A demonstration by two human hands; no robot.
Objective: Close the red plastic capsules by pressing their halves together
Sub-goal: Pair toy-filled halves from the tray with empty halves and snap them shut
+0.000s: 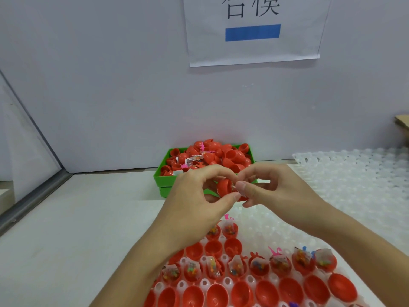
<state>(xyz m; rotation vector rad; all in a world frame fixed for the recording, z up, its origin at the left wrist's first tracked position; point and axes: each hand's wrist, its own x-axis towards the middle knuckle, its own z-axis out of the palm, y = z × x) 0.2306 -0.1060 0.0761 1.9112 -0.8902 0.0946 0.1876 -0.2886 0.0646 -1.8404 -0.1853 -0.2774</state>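
Note:
My left hand (199, 196) and my right hand (272, 187) meet above the table and together hold one red capsule (224, 186). Left fingers curl over its red half, and the right thumb and fingers pinch the other half, which is mostly hidden. Below them a clear tray (261, 231) holds several open red halves (259, 265) with small packets of coloured beads, and a front row of closed red capsules (291, 289).
A green box (164, 178) piled with loose red capsule halves and pink toys stands behind my hands against the grey wall. Stacked clear trays (354, 173) lie at the right. A paper sign (252, 29) hangs on the wall. Bare white tabletop spreads to the left.

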